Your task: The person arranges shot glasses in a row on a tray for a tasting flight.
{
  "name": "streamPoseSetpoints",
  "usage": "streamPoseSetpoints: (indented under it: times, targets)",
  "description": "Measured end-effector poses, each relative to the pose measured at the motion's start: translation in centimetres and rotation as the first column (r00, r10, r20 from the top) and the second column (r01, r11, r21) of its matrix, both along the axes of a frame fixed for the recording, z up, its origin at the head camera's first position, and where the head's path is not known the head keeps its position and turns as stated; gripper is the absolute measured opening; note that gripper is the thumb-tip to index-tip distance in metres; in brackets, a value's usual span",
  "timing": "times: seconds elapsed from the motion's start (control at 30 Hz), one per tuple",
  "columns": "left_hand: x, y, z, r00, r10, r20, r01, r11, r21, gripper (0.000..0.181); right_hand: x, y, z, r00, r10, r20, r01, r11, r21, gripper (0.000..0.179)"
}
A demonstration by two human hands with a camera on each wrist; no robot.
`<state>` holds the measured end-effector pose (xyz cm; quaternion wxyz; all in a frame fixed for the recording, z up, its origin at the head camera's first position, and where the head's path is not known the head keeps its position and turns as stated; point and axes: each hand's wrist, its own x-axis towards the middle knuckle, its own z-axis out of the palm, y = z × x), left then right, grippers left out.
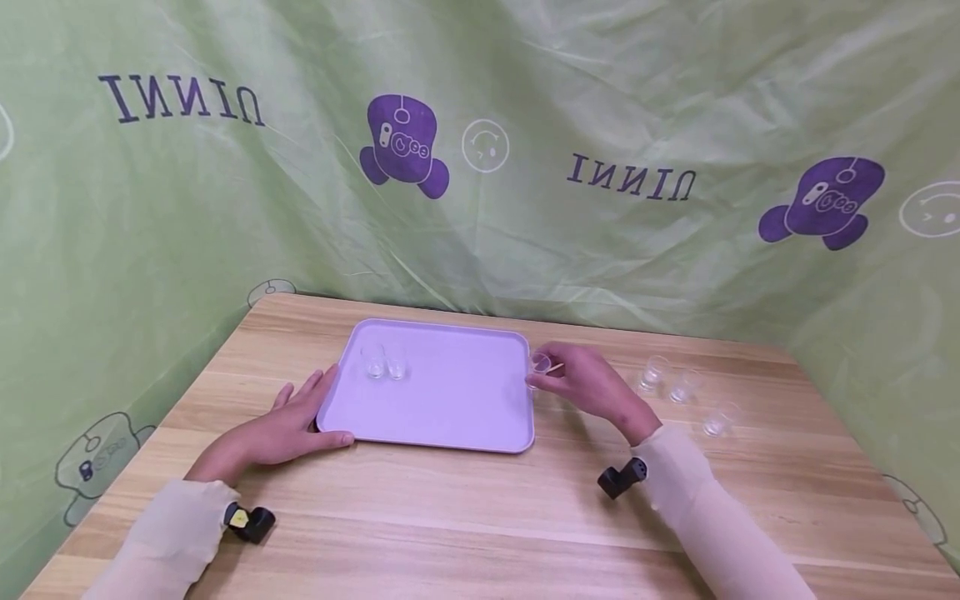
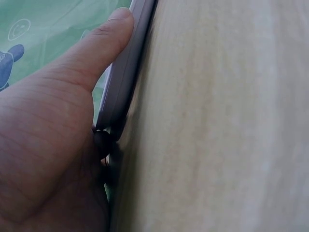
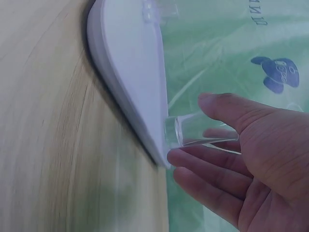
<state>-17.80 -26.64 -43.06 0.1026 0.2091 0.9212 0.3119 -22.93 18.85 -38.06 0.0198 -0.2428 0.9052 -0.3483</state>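
Observation:
A light purple tray lies on the wooden table, with two small clear shot glasses standing side by side on its left part, the nearer-to-edge shot glass and its neighbour. My left hand rests against the tray's front left corner, thumb along the front rim and fingers stretched along the left side. At the tray's right edge my right hand holds another clear shot glass between thumb and fingers, its thick base close to the tray rim in the right wrist view.
To the right of my right hand stand three more clear shot glasses on the table: one at the back, one in the middle and one nearest me. A green printed curtain hangs behind the table and along both sides.

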Motion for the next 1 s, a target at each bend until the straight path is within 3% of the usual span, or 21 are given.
streamPoseSetpoints:
  times: [0.6,1.0]
  targets:
    - [0.0,-0.2,0.1,1.0,0.002,0.012,-0.002,1.0,0.001,0.112,-2.0,-6.1,-0.9,0.998,0.057,-0.011,-0.056,0.998,0.04,0.026]
    - [0.0,-0.2,0.0,1.0,0.001,0.009,-0.001,1.0,0.0,0.112,-3.0,-9.7,-0.8,0.994,0.104,-0.04,-0.102,0.994,0.043,0.024]
